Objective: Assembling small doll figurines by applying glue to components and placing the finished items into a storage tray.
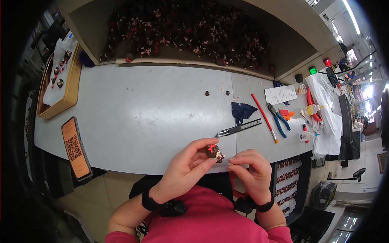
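Between the thumb and fingers of my left hand [182, 172] is a small dark brown figurine [212, 152] with a red bow and pale pink parts. It is held above the table's near edge. Just right of it, the thumb and forefinger of my right hand [253, 168] are pinched around a tiny pale piece [230, 164], too small to name, apart from the figurine. A black utility knife [238, 128] lies on the grey table [162, 109] beyond my hands, beside a dark blue cloth [243, 112].
A heap of brown figurines [182, 36] fills the box at the back. Right lie a red brush [264, 117], pliers [278, 119], a white card [281, 94] and small bottles [311, 110]. Left are a phone [76, 148] and a lined tray [56, 97]. Figurine rows fill a crate [288, 182].
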